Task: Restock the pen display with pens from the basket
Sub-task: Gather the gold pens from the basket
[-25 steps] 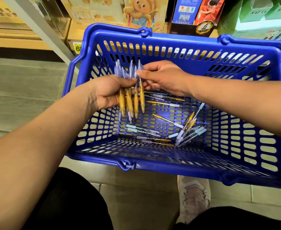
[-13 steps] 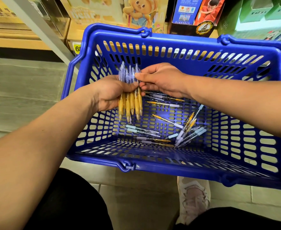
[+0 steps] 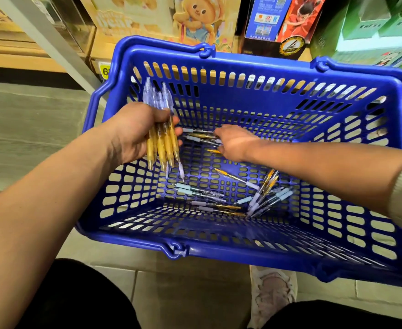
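Now our left hand point(image 3: 133, 134) grips a bundle of yellow pens point(image 3: 163, 138) over the blue basket point(image 3: 242, 243); just beside it, our right hand point(image 3: 236, 144) reaches down onto loose pens point(image 3: 202, 137), fingers hidden, so its grip we cannot tell.

Boxed toys point(image 3: 195, 17), pale shoe point(image 3: 272, 295)

I see the basket point(image 3: 242, 65) on the floor point(image 3: 24, 119) in front of the shelf point(image 3: 40, 53), with boxes point(image 3: 273, 20) behind its far rim. My left hand point(image 3: 133, 134) sits over the basket's left side, a bundle of pens point(image 3: 163, 141) in it, upright. My right hand point(image 3: 235, 143) is down inside, to the right of the bundle, touching pens near the far wall. Loose pens point(image 3: 219, 200) lie on the basket's bottom, nearer me. A shoe point(image 3: 273, 295) is below the near rim.
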Demonstrator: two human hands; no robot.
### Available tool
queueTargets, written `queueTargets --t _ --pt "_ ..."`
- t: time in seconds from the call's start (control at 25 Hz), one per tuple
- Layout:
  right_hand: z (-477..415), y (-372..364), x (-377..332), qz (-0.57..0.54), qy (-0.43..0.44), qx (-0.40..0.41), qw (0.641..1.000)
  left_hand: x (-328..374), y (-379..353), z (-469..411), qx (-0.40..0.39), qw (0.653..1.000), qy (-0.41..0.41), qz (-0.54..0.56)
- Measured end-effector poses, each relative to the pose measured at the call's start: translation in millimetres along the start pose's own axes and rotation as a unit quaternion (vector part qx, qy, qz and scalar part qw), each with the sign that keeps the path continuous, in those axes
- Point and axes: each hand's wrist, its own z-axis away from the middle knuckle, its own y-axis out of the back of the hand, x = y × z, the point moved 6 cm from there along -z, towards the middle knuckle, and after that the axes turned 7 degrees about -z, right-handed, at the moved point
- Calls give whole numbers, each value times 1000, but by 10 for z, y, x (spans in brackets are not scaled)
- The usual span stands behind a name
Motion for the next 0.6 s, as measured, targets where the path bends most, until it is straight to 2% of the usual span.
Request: queueTargets --t 0.08,0.28,0.4,0.6 --pt "-32 -71 -45 11 15 2 1000 -7 -9 2 -6 1000 -6 -9" --pt "188 -364 34 56 75 -100 991 2 3 8 0 1000 -6 -14" --pt "147 -335 36 6 11 -69 998 6 -24 -9 5 1000 4 -3" --pt "108 -422 -138 39 -33 -45 998 5 -31 -31 -19 1000 -2 -11"
